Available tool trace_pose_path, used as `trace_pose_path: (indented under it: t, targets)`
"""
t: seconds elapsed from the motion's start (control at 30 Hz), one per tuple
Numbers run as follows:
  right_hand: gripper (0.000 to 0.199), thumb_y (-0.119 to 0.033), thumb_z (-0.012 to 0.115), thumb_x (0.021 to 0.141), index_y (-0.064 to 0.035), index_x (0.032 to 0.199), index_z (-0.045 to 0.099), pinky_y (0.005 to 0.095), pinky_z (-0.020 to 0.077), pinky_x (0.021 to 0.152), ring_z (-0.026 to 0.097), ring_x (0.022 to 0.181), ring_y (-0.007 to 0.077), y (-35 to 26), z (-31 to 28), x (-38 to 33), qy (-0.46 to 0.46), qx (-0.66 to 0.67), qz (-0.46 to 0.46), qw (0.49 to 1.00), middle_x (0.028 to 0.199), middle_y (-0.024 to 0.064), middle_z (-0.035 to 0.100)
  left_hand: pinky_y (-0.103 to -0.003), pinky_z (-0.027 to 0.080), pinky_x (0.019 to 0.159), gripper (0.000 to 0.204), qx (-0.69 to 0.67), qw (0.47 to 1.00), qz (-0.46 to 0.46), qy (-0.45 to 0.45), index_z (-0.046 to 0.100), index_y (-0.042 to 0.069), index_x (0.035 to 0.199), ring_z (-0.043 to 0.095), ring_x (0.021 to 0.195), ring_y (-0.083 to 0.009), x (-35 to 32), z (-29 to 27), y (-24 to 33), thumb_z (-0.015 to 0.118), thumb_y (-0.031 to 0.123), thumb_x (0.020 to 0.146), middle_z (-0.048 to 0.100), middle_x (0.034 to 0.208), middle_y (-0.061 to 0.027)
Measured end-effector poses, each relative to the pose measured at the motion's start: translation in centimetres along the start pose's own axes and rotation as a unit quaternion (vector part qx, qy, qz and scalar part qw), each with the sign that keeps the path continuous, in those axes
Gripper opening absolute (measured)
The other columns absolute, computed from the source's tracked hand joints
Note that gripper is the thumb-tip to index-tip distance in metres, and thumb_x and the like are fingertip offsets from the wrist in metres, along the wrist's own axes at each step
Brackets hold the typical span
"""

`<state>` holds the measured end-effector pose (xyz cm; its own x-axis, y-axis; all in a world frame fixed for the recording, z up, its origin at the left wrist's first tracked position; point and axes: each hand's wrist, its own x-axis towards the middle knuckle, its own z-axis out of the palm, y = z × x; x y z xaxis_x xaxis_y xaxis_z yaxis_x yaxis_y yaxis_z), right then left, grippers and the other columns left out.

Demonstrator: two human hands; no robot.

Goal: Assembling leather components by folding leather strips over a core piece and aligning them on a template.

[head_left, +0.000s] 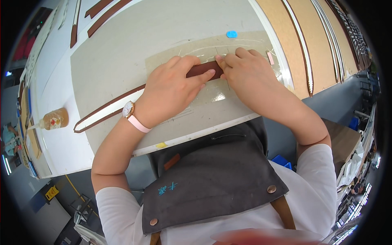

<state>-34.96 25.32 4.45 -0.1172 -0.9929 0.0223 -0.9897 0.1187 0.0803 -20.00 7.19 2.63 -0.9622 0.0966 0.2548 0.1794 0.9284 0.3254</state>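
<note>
A long brown leather strap (107, 110) with a white strip down its middle runs slantwise over the grey work board (110, 61), its pointed end at the left. Toward the right, the strap shows a plain brown face between my hands. My left hand (169, 85) lies across it, fingers and thumb bent round its two edges. At the right end, my right hand (249, 73) pinches the strap between thumb and fingers. The very end is hidden under that hand. A clear sheet (171, 53) with thin lines lies beneath the strap.
A blue oval piece (231, 34) and a pink piece (270, 58) lie beyond my right hand. A bottle of amber liquid (56, 119) stands at the left. More straps (300, 36) lie on the tan board at the right, and brown strips (107, 18) at the far left.
</note>
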Motion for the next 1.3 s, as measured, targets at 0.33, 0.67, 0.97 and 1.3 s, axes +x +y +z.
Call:
trace_pose_path:
  t: [0.33,0.67,0.97,1.3]
  targets:
    - [0.040,-0.010,0.070,0.085,-0.0006,0.124,0.073,0.0368,0.0489,0.086,0.059,0.095,0.0246,1.2,1.7,-0.8,0.092,0.071,0.001,0.993,0.100,0.0054,0.066,-0.031,0.054,0.067,0.032,0.037,0.998,0.037,0.045,0.080,0.021,0.112,0.061,0.088,-0.0180,0.2,0.4,-0.5,0.078,0.014,0.081,0.063,0.105,0.0003]
    - [0.044,0.001,0.067,0.082,-0.0028,0.126,0.070,0.0490,0.0438,0.111,0.056,0.122,0.0324,1.8,2.3,-2.7,0.124,0.225,-0.036,0.966,0.137,0.0080,0.064,-0.033,0.055,0.069,0.036,0.029,0.999,0.017,0.040,0.079,0.023,0.116,0.064,0.088,-0.0211,0.0,0.4,-0.2,0.079,0.011,0.081,0.067,0.109,-0.0024]
    - [0.033,-0.013,0.071,0.088,-0.0008,0.119,0.073,0.0530,0.0432,0.114,0.056,0.127,0.0308,-0.2,0.9,-2.6,0.092,0.108,-0.034,0.989,0.135,0.0063,0.064,-0.036,0.057,0.080,0.029,-0.048,0.999,-0.003,0.017,0.078,0.013,0.112,0.067,0.098,-0.0258,-1.1,-1.2,-0.7,0.079,0.012,0.083,0.069,0.123,-0.0079]
    - [0.035,-0.008,0.075,0.086,-0.0003,0.120,0.071,0.0518,0.0439,0.113,0.059,0.129,0.0327,-0.9,2.4,-2.8,0.164,0.154,0.021,0.974,0.134,0.0082,0.067,-0.038,0.057,0.083,0.030,-0.047,0.998,-0.025,0.021,0.078,0.008,0.111,0.066,0.097,-0.0275,-1.4,-1.5,-0.6,0.079,0.003,0.081,0.069,0.121,-0.0106]
